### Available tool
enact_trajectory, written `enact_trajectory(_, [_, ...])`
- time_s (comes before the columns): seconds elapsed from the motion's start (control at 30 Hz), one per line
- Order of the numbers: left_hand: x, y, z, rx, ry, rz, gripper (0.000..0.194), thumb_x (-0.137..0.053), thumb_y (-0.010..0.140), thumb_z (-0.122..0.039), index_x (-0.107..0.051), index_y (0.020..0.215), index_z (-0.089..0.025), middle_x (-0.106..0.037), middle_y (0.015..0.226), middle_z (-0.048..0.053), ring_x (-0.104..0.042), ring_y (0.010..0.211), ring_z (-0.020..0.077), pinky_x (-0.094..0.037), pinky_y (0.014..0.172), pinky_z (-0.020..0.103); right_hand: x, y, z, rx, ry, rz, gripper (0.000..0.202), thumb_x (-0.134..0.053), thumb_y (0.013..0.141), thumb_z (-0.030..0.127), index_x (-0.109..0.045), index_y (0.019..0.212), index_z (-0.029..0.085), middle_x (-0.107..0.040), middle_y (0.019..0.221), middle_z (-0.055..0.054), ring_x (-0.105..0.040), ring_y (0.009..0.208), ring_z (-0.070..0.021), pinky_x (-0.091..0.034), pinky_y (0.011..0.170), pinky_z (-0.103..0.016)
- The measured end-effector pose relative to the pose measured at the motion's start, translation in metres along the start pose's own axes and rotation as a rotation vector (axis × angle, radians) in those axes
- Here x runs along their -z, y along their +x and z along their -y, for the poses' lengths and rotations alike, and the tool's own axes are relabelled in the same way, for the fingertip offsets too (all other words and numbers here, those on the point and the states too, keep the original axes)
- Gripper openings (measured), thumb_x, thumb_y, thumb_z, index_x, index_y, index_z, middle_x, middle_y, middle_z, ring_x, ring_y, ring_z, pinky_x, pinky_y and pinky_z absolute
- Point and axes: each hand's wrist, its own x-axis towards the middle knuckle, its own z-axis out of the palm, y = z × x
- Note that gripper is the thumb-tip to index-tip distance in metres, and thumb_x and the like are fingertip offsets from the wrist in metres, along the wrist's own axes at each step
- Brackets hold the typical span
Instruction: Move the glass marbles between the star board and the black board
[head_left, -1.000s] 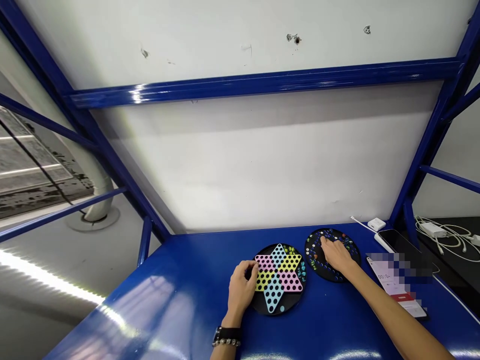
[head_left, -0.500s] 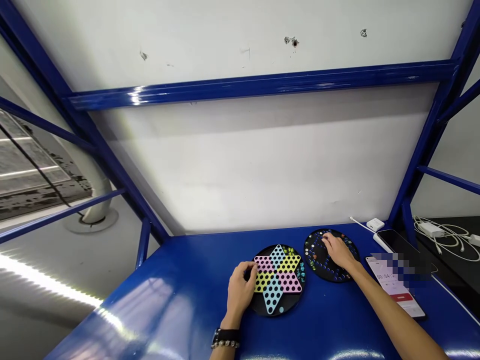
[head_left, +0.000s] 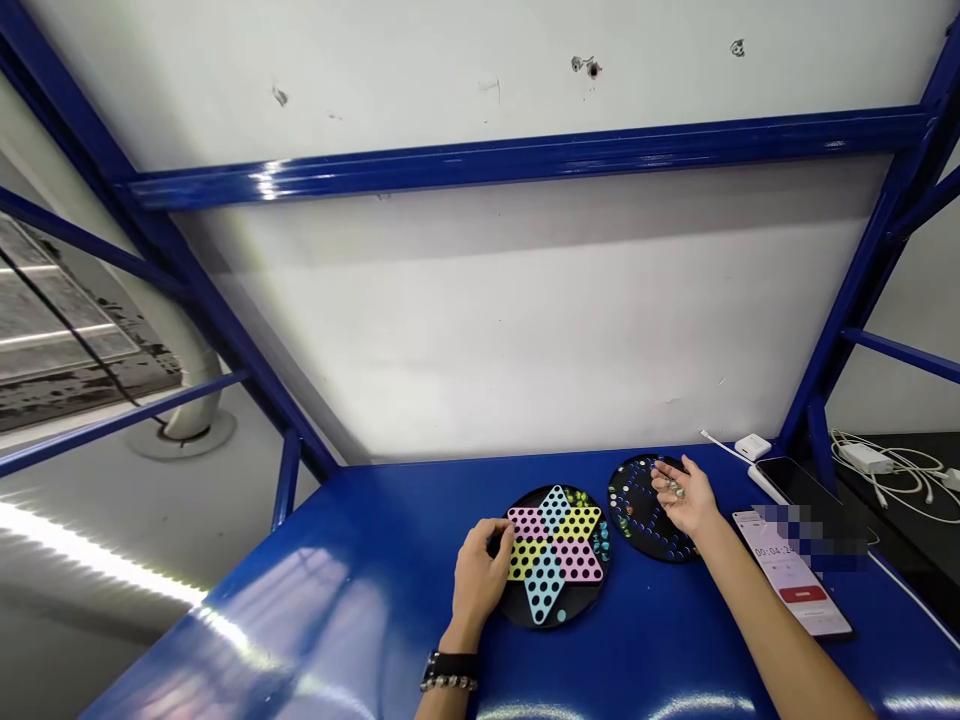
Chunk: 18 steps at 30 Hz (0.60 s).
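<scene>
A round black Chinese checkers board [head_left: 556, 555] with a pink, yellow and light-blue star lies on the blue table [head_left: 360, 610]. My left hand [head_left: 480, 575] rests curled on its left rim. A second round black tray [head_left: 641, 515] with blue-ringed holes and a few marbles sits to the right. My right hand [head_left: 686, 498] is lifted above that tray, palm turned up, with several small marbles [head_left: 675, 488] cupped in it. A few marbles lie at the right rim of the star board.
A phone [head_left: 795, 580] showing a timer lies right of the tray, beside a second dark phone [head_left: 806, 490]. A white charger [head_left: 752, 446] and cables sit at the back right. Blue frame posts and a white wall surround the table.
My right hand lay palm down on the marble tray; now it is lifted and turned palm up with marbles in it. My left hand has stayed on the star board's rim.
</scene>
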Motion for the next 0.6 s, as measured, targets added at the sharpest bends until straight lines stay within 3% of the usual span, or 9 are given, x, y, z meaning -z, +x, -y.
enact_trajectory(0.07, [-0.001,0.000,0.000,0.001,0.004,-0.003,0.033,-0.049,0.092,-0.050,-0.069,0.088,-0.024,-0.073,0.091,0.004,-0.067,0.087,0.0223,-0.052,0.078,0.034,-0.002,-0.005,-0.003,0.003,0.015,-0.026,0.033,-0.039,0.102,0.038,-0.060,0.103,0.012,-0.071,0.083,-0.014,-0.069,0.066,-0.0168,-0.053,0.044,-0.021])
enact_trajectory(0.13, [-0.001,0.001,0.000,-0.001,0.007,-0.006,0.033,-0.049,0.092,-0.050,-0.068,0.087,-0.024,-0.073,0.091,0.004,-0.067,0.087,0.0225,-0.052,0.078,0.035,-0.005,-0.008,-0.005,0.021,0.009,-0.015,0.032,-0.041,0.102,0.037,-0.060,0.109,0.011,-0.073,0.094,-0.018,-0.074,0.085,-0.0230,-0.063,0.061,-0.030])
enact_trajectory(0.2, [-0.001,0.001,0.000,-0.006,0.007,-0.005,0.033,-0.049,0.092,-0.050,-0.068,0.086,-0.024,-0.073,0.090,0.004,-0.067,0.087,0.0223,-0.053,0.078,0.034,-0.007,-0.010,-0.007,0.039,-0.011,0.013,0.031,-0.041,0.101,0.035,-0.060,0.111,0.011,-0.074,0.099,-0.019,-0.074,0.095,-0.0256,-0.065,0.070,-0.035])
enact_trajectory(0.27, [-0.001,0.001,-0.001,-0.009,0.009,-0.005,0.033,-0.049,0.092,-0.050,-0.068,0.086,-0.024,-0.073,0.090,0.003,-0.067,0.086,0.0220,-0.053,0.078,0.034,-0.009,-0.011,-0.011,0.050,-0.053,0.037,0.028,-0.043,0.101,0.032,-0.061,0.108,0.012,-0.075,0.100,-0.018,-0.075,0.092,-0.0235,-0.064,0.068,-0.032])
enact_trajectory(0.33, [-0.001,0.001,-0.001,-0.014,0.011,-0.009,0.032,-0.049,0.092,-0.049,-0.068,0.086,-0.024,-0.073,0.090,0.003,-0.067,0.086,0.0219,-0.053,0.077,0.034,-0.012,-0.011,-0.017,0.051,-0.157,0.056,0.022,-0.048,0.099,0.031,-0.062,0.098,0.014,-0.076,0.090,-0.014,-0.072,0.068,-0.0162,-0.058,0.053,-0.024])
enact_trajectory(0.43, [-0.001,0.001,-0.002,-0.017,0.014,-0.013,0.031,-0.050,0.092,-0.048,-0.068,0.086,-0.024,-0.073,0.089,0.003,-0.067,0.085,0.0218,-0.053,0.077,0.034,-0.021,-0.016,-0.040,0.054,-0.447,0.165,0.031,-0.061,0.093,0.044,-0.056,0.076,0.018,-0.060,0.055,0.002,-0.037,0.032,-0.0047,-0.028,0.032,-0.017])
enact_trajectory(0.47, [-0.001,0.001,-0.001,-0.015,0.015,-0.015,0.031,-0.050,0.092,-0.048,-0.068,0.086,-0.024,-0.073,0.089,0.003,-0.067,0.085,0.0217,-0.053,0.077,0.034,-0.026,-0.020,-0.051,0.065,-0.569,0.237,0.040,-0.063,0.090,0.051,-0.051,0.069,0.020,-0.049,0.048,0.007,-0.027,0.031,-0.0037,-0.021,0.032,-0.018])
enact_trajectory(0.53, [-0.001,0.001,-0.001,-0.014,0.015,-0.017,0.030,-0.050,0.092,-0.048,-0.068,0.086,-0.025,-0.073,0.089,0.002,-0.067,0.085,0.0215,-0.053,0.077,0.034,-0.036,-0.031,-0.078,0.136,-0.859,0.393,0.052,-0.060,0.089,0.061,-0.041,0.059,0.022,-0.033,0.044,0.010,-0.022,0.036,-0.0047,-0.019,0.038,-0.021])
enact_trajectory(0.6, [-0.001,0.001,0.000,-0.020,0.012,-0.018,0.030,-0.050,0.092,-0.048,-0.068,0.085,-0.025,-0.073,0.088,0.002,-0.067,0.085,0.0214,-0.053,0.078,0.034,-0.046,-0.045,-0.107,0.342,-1.219,0.551,0.057,-0.053,0.094,0.057,-0.036,0.053,0.021,-0.036,0.047,0.007,-0.029,0.044,-0.0068,-0.024,0.046,-0.023])
